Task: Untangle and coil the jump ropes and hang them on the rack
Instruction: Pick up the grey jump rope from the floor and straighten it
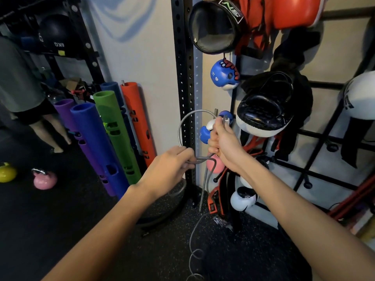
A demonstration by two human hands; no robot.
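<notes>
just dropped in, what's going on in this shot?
A person is coiling a thin grey jump rope in front of a black grid wall rack. The right hand grips the rope up high, the left hand pinches crossed strands lower down, and one loop arcs between them. The rest trails onto the dark speckled floor; it is not yet hung.

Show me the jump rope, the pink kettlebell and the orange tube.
jump rope (200,159): head view, crossed strands below the loop.
pink kettlebell (43,181): head view, round body.
orange tube (136,118): head view, middle of its side.
</notes>
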